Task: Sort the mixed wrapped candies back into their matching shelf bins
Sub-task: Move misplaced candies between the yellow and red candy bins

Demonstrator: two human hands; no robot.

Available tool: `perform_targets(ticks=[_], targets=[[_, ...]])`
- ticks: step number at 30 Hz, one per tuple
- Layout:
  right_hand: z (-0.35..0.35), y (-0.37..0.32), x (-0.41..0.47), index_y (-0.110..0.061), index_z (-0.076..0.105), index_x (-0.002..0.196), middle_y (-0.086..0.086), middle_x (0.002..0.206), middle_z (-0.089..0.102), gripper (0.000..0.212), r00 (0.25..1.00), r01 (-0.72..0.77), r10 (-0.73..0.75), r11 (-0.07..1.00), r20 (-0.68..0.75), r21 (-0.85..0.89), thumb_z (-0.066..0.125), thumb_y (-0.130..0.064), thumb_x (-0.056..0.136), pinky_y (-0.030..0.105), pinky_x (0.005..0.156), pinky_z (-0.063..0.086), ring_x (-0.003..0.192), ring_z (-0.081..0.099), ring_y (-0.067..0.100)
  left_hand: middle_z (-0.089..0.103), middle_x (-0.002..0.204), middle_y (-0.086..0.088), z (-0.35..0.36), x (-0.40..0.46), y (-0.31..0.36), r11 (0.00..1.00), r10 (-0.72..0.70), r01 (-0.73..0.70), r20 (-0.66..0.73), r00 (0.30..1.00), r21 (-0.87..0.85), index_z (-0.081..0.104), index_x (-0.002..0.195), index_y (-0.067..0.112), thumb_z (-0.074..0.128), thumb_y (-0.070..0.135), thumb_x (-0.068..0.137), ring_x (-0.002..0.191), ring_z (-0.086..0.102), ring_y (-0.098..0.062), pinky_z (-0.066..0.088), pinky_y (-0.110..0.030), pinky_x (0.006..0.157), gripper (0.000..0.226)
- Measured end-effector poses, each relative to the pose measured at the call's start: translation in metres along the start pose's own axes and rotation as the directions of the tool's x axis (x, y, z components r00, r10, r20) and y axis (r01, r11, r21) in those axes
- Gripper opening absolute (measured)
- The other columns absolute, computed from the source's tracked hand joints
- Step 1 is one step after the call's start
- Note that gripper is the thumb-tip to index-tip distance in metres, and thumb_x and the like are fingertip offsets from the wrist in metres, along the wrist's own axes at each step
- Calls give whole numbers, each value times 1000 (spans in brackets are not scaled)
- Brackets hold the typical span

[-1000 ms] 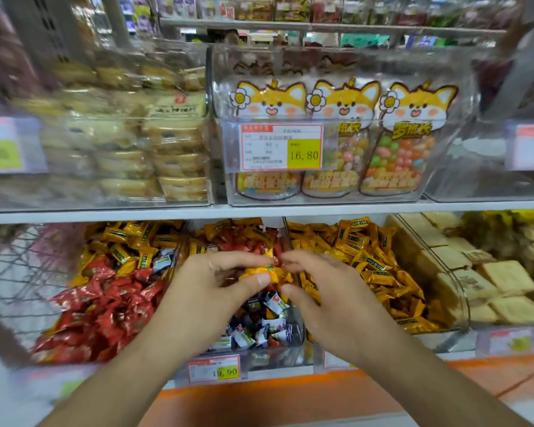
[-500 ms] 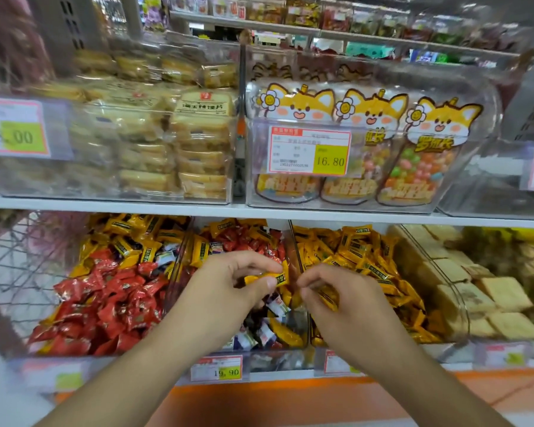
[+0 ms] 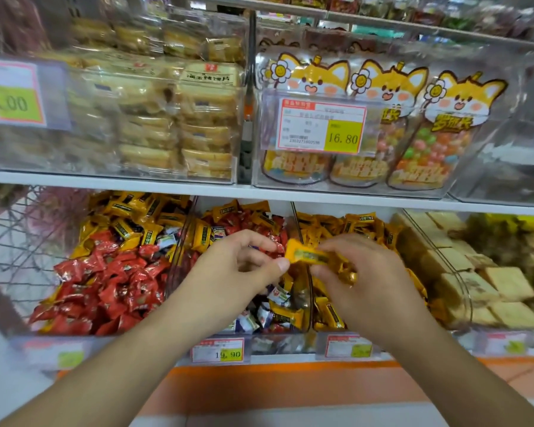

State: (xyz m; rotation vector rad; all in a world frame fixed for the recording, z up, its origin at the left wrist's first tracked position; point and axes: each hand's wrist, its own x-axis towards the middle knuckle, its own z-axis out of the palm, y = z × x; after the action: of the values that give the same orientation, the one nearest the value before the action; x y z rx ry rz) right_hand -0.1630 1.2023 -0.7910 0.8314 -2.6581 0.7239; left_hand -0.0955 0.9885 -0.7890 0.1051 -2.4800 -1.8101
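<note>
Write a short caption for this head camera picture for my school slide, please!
Two hands, left hand and right hand, pinch a yellow wrapped candy above mixed shelf bins.

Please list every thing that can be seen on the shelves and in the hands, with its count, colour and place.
yellow candy: one, yellow wrapper, pinched between both hands above the middle bin
left bin: one, clear, lower shelf, red candies in front, yellow behind
middle bin: one, clear, lower shelf, mixed red, yellow and blue-white candies
right candy bin: one, clear, lower shelf, yellow candies
biscuit bin: one, clear, lower shelf far right, pale square packs
cake packs: many, pale yellow, upper shelf left
fox pouches: three, orange and white, upper shelf, coloured sweets inside
price tags: several, white, red and yellow, on bin fronts
left hand: pinches the candy's left end
right hand: holds the candy's right end
</note>
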Motion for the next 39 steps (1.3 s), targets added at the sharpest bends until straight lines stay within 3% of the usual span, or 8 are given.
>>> perform_targets(ticks=[4,11,21,23,26,30,35,39], targets=[[-18,26,1,-17,64,134,1,129,64,46,961,-265,248,954,-126,-144,73,-30,91,27,92,42,122,57,23,71,94,16,6,4,-16,974,28,-40,55,998,224,68,104,38,74,36,93,96,67,2,55,-27,89,13],[-9,20,-2,-18,71,110,-7,117,59,18,976,-216,214,975,-43,-52,71,-18,92,18,81,37,106,54,12,69,117,14,30,19,-35,803,-51,-107,247,968,586,71,122,34,74,34,94,102,62,-4,53,-26,91,29],[-4,18,-2,-22,70,111,-10,116,62,18,986,-163,163,987,16,4,69,-18,94,5,78,35,110,56,9,69,100,16,28,26,-38,810,29,-112,151,988,576,75,113,32,74,34,94,90,61,0,51,-18,79,19],[-6,14,-2,-27,66,122,-14,123,60,29,992,-124,123,992,34,37,69,-20,94,0,82,33,114,53,4,69,92,15,21,24,-31,870,47,-73,67,997,488,74,105,33,76,32,92,85,62,2,49,-11,73,13],[-6,3,-3,-37,56,138,-23,135,53,50,990,15,-25,997,137,74,73,-26,93,11,104,33,128,44,-3,71,89,9,15,19,-16,973,50,-47,-8,999,225,71,100,32,81,27,88,84,68,-3,57,-20,81,17],[-6,-3,-4,-38,64,123,-27,121,60,37,974,123,-133,990,183,64,78,-37,89,24,103,45,122,50,-2,75,87,2,15,5,1,1000,24,-25,46,999,7,67,107,25,84,22,85,82,72,-12,60,-25,78,28],[-18,8,-7,-35,72,106,-23,106,65,27,992,39,-42,999,122,33,80,-46,83,29,92,50,106,59,1,74,95,10,11,-3,4,998,39,-39,15,999,38,67,108,32,77,35,90,93,71,-5,59,-29,87,21],[-26,31,1,-25,69,125,-2,126,68,45,970,-242,241,961,-23,-133,76,-46,87,25,83,41,108,60,17,69,100,22,-15,1,-1,947,125,-84,-115,985,311,66,108,39,66,44,96,99,63,8,55,-28,92,13]])
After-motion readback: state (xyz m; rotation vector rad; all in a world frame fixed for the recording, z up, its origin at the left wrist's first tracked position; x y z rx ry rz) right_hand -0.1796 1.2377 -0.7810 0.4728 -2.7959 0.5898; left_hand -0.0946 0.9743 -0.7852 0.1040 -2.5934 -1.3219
